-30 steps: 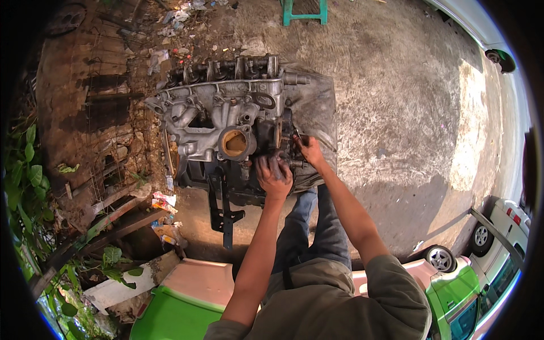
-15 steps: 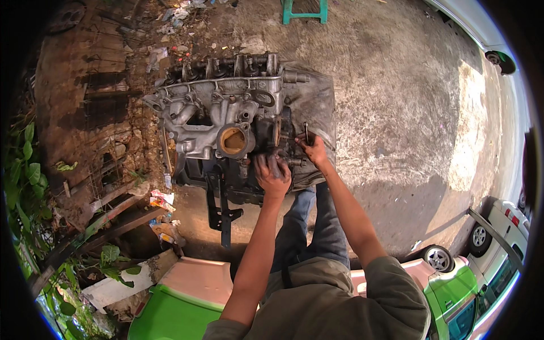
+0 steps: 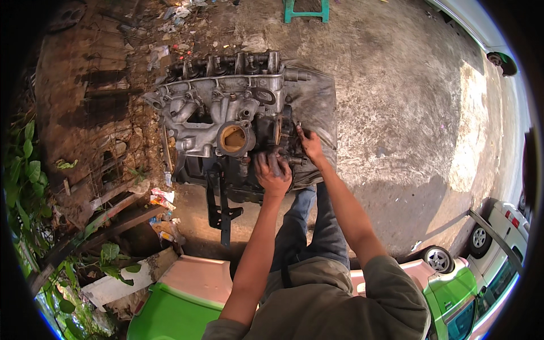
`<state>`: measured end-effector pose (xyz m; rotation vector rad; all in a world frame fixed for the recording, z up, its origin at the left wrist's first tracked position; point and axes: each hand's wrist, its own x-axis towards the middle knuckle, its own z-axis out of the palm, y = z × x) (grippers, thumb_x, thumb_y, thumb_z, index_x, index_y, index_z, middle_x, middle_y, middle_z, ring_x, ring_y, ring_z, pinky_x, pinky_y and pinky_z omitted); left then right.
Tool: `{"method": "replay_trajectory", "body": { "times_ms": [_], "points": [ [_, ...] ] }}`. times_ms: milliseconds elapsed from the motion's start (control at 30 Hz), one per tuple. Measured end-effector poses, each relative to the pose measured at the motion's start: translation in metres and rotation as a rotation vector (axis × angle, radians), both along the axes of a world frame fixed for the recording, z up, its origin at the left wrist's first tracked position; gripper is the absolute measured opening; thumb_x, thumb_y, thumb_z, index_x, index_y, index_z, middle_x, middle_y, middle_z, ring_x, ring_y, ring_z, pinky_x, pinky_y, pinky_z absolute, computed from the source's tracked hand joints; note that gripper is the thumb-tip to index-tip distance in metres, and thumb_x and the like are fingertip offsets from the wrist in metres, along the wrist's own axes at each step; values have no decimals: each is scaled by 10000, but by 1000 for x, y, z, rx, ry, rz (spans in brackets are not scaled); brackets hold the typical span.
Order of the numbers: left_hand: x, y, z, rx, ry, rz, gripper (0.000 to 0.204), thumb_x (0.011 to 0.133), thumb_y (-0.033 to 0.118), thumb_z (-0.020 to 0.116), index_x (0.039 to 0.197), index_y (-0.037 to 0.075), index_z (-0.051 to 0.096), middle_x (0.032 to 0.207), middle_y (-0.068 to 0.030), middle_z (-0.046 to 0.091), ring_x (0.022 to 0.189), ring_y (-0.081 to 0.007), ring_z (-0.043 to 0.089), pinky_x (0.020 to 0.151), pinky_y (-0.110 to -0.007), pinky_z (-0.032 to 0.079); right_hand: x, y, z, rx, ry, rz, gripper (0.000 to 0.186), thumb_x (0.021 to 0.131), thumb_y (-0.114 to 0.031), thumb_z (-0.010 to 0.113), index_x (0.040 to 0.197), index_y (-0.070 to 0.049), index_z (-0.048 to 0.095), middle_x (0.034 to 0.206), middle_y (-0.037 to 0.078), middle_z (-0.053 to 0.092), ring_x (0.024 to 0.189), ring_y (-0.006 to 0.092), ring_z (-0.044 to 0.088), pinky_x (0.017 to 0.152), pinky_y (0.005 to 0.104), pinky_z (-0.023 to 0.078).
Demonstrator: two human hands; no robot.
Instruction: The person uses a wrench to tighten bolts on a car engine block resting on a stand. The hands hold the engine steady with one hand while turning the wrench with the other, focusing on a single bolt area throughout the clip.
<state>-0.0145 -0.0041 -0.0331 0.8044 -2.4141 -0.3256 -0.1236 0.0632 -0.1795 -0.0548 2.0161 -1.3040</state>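
A greasy engine [image 3: 204, 136] with a silver intake manifold, a round port and a dark block rests on a dull, crumpled cover [image 3: 314, 90]. My left hand [image 3: 273, 174] grips the dark lower part of the engine, right of the round port, fingers curled and blackened, their tips partly hidden. My right hand [image 3: 311, 146], at the engine's right end beside a dark housing, is closed on a slim metal tool [image 3: 298, 129], probably a wrench, held roughly upright. A black metal bracket [image 3: 218, 209] projects from the engine's lower left.
A green stool [image 3: 306, 14] stands beyond the engine on concrete. Weathered wood [image 3: 82, 113], litter [image 3: 162, 198] and plants [image 3: 25, 170] lie left. A pink-and-green vehicle [image 3: 175, 306] is behind me. A white car [image 3: 498, 232] and metal rail [image 3: 496, 241] are at the right.
My right hand has shifted slightly up along with the tool, whose angle has changed. My left hand stays in place on the engine, with only slight movement in the view.
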Motion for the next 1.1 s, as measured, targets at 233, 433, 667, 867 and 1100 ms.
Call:
{"method": "replay_trajectory", "body": {
  "times_ms": [233, 433, 667, 867, 1100],
  "points": [
    [-2, -1, 1, 14, 48, -23, 127, 812, 12, 505, 874, 18, 615, 810, -154, 461, 738, -344, 503, 635, -463, 417, 9, 12, -9, -573, -179, -62, 107, 885, -58, 642, 915, 43, 630, 799, 71, 659, 764, 148, 614, 713, 286, 483],
    [-1, 0, 0, 14, 26, -5, 135, 831, 20, 490, 861, 16, 622, 805, -154, 461, 732, -343, 503, 629, -467, 413, -10, 6, -1, -13, -59, 273, 231, 912, -191, 654, 922, 38, 630, 712, 42, 653, 681, 119, 585, 631, 289, 450],
    [-3, 0, 0, -59, 55, -3, 132, 830, 9, 491, 849, 9, 622, 799, -158, 457, 722, -342, 495, 623, -473, 408, 8, -1, 6, -453, -96, -87, 305, 916, -251, 654, 784, 24, 653, 627, 47, 636, 594, 125, 549, 567, 298, 429],
    [-3, 0, 0, 1, 56, -17, 130, 831, 9, 491, 849, 6, 619, 786, -156, 445, 709, -340, 488, 618, -474, 405, 0, 5, 7, -107, -43, 127, 311, 897, -258, 657, 837, 47, 669, 647, 83, 665, 626, 149, 623, 583, 321, 461],
    [-1, 1, 0, -1, 29, -26, 139, 840, 48, 446, 842, -45, 549, 816, -186, 430, 722, -363, 465, 646, -484, 388, 11, 2, -18, -695, -188, -156, 220, 874, -146, 667, 927, 67, 658, 717, 90, 686, 610, 177, 633, 534, 322, 448]
  ]
}}
